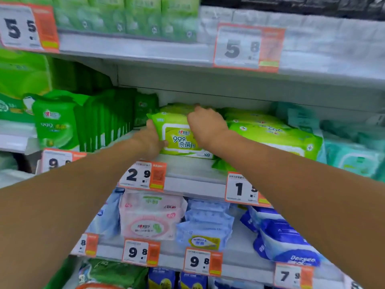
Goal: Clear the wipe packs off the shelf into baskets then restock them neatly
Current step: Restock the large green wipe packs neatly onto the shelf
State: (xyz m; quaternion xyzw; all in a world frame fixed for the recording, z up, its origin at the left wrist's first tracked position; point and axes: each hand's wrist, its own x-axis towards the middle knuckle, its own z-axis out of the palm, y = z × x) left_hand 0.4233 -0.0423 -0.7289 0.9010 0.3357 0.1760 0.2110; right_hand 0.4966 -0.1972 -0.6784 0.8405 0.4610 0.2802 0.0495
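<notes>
Hands meet on a lime-green wipe pack point(179, 138) lying flat on the middle shelf point(191, 170): the left hand point(151, 140) grips its left end, the right hand point(205, 127) curls over its top. More lime-green packs point(275, 134) lie just right, dark green packs point(104, 122) stand upright left.

open gap above the lime wipe pack point(179, 134) up to the upper shelf underside point(229, 84), bare shelf strip point(187, 165) in front of it, dark green upright packs point(108, 122) close on left, lime pack stack point(275, 134) tight on right, price tags point(143, 176) along the edge
</notes>
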